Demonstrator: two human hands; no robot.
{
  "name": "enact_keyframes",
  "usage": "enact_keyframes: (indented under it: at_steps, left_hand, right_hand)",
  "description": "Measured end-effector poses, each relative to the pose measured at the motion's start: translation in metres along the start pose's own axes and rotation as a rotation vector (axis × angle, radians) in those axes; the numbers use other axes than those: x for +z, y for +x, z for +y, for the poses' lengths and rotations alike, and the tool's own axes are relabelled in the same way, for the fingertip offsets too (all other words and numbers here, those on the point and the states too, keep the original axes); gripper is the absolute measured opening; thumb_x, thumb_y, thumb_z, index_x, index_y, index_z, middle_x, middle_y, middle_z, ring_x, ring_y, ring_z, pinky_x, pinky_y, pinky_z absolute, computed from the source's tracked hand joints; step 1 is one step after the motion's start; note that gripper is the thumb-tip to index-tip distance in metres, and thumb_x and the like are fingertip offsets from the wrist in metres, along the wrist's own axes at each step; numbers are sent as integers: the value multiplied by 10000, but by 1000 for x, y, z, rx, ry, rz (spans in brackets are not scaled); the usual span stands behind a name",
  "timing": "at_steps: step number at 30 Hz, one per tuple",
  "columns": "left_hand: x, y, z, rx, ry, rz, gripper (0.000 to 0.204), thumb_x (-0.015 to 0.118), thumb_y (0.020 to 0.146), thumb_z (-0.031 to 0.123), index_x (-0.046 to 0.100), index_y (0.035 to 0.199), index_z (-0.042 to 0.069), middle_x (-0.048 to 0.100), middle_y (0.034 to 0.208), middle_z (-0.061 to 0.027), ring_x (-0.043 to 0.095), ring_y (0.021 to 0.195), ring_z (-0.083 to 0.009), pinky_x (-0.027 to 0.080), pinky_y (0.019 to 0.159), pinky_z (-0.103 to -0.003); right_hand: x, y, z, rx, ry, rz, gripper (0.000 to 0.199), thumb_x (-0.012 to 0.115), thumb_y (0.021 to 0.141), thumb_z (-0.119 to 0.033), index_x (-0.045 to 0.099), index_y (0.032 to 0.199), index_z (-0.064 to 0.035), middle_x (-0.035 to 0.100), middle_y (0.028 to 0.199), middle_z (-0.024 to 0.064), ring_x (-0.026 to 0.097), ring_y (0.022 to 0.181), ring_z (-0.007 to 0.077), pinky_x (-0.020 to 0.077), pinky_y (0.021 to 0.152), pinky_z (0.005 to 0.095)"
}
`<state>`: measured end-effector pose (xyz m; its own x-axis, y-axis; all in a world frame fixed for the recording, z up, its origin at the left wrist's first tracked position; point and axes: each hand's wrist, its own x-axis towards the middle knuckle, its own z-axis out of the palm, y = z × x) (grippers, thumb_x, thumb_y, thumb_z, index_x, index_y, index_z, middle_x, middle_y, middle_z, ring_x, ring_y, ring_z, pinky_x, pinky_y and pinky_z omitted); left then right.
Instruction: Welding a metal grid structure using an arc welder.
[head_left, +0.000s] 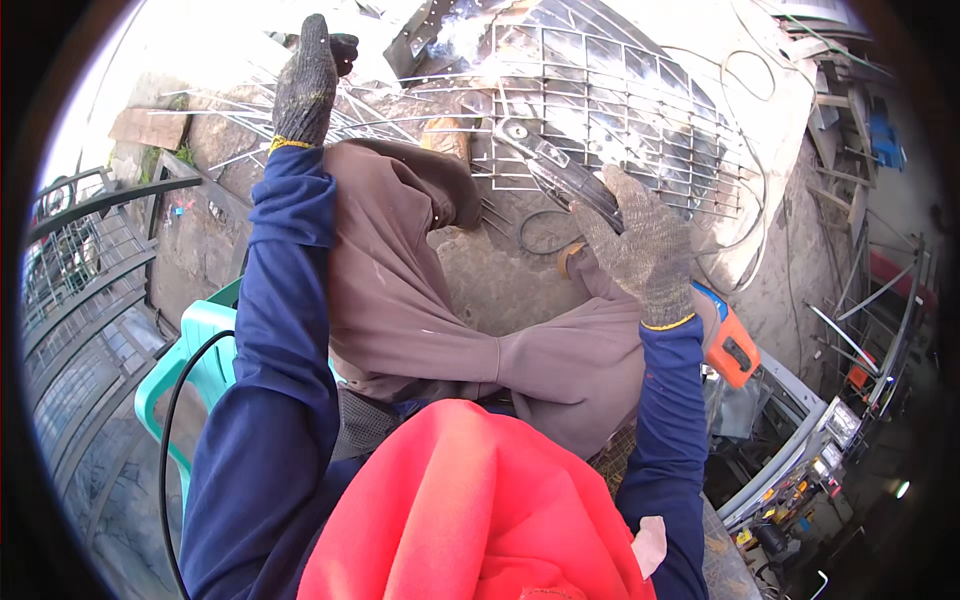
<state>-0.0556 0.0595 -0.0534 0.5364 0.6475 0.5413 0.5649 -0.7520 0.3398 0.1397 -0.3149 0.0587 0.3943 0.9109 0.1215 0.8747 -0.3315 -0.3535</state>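
Observation:
My right hand (640, 235), in a grey knit glove, grips the black handle of a welding electrode holder (560, 175). A bright welding glow (485, 65) with smoke and sparks flares beyond its far end, at the upper left edge of a metal bar grid (620, 105). My left hand (308, 85), in a darker glove, reaches forward above several thin metal rods (375, 120). Its fingers stretch away from me, with a dark part out to the right side. Glare washes out what lies beyond it, and nothing held shows.
Green plastic chair (205, 335) at left, beside metal frames (85, 260). An orange and blue object (735, 350) lies by my right leg. Cable (755, 230) loops along the grid. Wooden pieces (850, 150) and metal clutter stand at right. A tan boot (447, 140) is near the rods.

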Motion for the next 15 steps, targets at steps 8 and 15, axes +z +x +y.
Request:
enact_keyframes:
  at_steps: [8,15]
  left_hand:
    - [-11,13,38,-561,-656,-111,251,582,895,178,680,1072,29,693,940,-93,633,904,-190,485,855,-332]
    - [-10,9,35,-470,-692,-242,232,581,877,120,666,1056,-1,677,1000,-98,612,945,-181,471,877,-308]
  right_hand:
    - [-24,-17,31,98,-18,271,495,796,798,-273,606,1192,-40,695,1002,159,701,850,283,553,740,364]
    - [-63,-41,64,527,27,605,499,747,832,-293,591,1242,-56,696,1050,141,691,925,278,537,811,368]
